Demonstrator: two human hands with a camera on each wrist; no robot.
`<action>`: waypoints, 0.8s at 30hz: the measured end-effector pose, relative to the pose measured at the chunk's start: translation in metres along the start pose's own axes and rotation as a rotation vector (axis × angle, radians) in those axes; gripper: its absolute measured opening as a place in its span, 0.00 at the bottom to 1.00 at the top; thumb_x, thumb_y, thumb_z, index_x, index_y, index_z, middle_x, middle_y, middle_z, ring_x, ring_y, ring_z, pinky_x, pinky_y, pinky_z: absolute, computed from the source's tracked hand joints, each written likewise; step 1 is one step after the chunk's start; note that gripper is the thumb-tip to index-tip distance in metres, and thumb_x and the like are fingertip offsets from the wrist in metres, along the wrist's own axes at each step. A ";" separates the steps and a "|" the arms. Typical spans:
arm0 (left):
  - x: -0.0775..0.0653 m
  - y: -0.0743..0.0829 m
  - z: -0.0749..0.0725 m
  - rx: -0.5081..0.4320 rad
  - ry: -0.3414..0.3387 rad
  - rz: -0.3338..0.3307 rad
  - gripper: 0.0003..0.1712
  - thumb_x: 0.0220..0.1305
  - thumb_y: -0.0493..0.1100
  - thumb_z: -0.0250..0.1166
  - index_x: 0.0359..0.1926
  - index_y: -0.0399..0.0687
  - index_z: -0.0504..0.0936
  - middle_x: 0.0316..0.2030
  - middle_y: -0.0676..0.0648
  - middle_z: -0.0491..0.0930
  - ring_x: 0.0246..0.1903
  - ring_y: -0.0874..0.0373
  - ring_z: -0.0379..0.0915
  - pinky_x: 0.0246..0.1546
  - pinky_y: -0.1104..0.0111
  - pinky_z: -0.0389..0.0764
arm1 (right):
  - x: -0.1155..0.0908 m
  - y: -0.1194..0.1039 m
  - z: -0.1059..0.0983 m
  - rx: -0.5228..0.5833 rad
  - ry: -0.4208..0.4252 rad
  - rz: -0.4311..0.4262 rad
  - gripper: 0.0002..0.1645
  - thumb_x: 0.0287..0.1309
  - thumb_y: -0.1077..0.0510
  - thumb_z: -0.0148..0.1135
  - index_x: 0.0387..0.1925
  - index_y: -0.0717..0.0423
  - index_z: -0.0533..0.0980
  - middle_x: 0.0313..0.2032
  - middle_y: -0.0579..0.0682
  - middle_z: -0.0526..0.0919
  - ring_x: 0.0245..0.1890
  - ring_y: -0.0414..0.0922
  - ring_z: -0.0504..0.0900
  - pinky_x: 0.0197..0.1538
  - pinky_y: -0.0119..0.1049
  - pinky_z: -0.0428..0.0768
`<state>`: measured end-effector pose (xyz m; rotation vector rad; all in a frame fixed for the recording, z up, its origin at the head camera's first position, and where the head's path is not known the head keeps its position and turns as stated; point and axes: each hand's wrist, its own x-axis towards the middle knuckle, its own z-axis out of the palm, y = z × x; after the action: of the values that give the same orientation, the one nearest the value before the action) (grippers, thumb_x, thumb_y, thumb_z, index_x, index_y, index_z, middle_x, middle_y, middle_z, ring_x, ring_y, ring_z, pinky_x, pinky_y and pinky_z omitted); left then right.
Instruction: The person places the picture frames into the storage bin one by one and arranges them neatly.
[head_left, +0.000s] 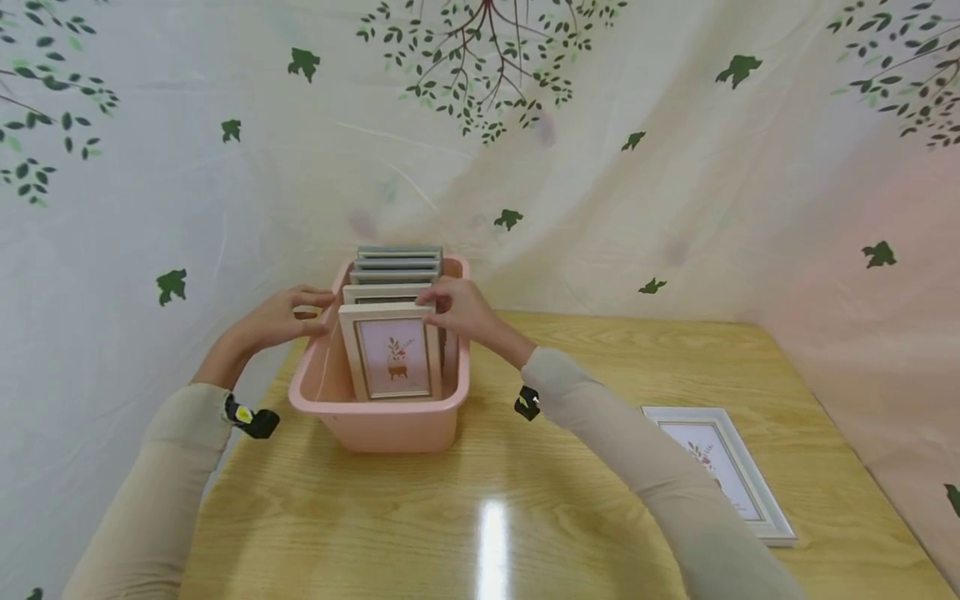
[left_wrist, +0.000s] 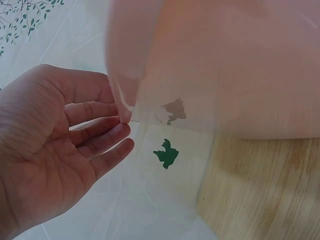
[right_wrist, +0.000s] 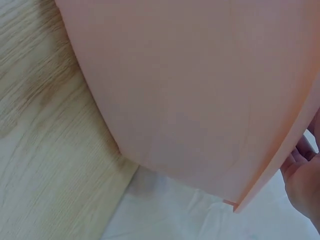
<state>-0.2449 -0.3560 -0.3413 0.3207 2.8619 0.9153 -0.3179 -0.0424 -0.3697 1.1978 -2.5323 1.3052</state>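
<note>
A pink plastic bin (head_left: 393,429) stands on the table with several picture frames upright inside, one behind another. My right hand (head_left: 463,310) pinches the upper right corner of the front one, a cream picture frame (head_left: 347,337) with a potted-plant print. In the right wrist view, that hand is partly hidden behind the bin's rim. At the bin's left side, my left hand (head_left: 281,321) touches the rim, its fingers only slightly bent. The left wrist view shows those fingers (left_wrist: 107,152) against the rim's edge.
Behind the front frame stand another cream frame (head_left: 381,292) and several grey-edged frames (head_left: 397,265). A white picture frame (head_left: 757,483) lies face up on the wooden table (head_left: 570,517) at the right, partly under my right forearm. A leaf-patterned sheet (head_left: 570,183) hangs around the table.
</note>
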 end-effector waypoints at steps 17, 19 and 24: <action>0.001 -0.001 0.000 -0.029 -0.011 -0.001 0.37 0.68 0.41 0.65 0.72 0.29 0.66 0.73 0.27 0.60 0.72 0.29 0.54 0.68 0.36 0.65 | 0.004 0.013 0.002 -0.122 -0.043 -0.026 0.23 0.55 0.67 0.74 0.54 0.62 0.83 0.45 0.58 0.84 0.39 0.45 0.76 0.41 0.30 0.77; 0.001 -0.001 0.000 -0.031 -0.013 -0.001 0.37 0.68 0.41 0.65 0.72 0.29 0.66 0.73 0.27 0.59 0.72 0.29 0.54 0.67 0.36 0.65 | 0.004 0.013 0.002 -0.122 -0.039 -0.019 0.22 0.55 0.67 0.74 0.54 0.62 0.83 0.44 0.58 0.84 0.38 0.45 0.76 0.41 0.30 0.77; 0.000 -0.001 0.000 -0.029 -0.017 -0.006 0.37 0.68 0.42 0.65 0.73 0.30 0.65 0.73 0.27 0.59 0.72 0.29 0.55 0.66 0.36 0.67 | 0.006 0.015 0.001 -0.130 -0.038 -0.021 0.23 0.55 0.67 0.74 0.54 0.61 0.84 0.43 0.58 0.83 0.38 0.46 0.78 0.41 0.31 0.78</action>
<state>-0.2454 -0.3563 -0.3419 0.3158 2.8299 0.9473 -0.3316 -0.0418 -0.3782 1.2301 -2.5777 1.1045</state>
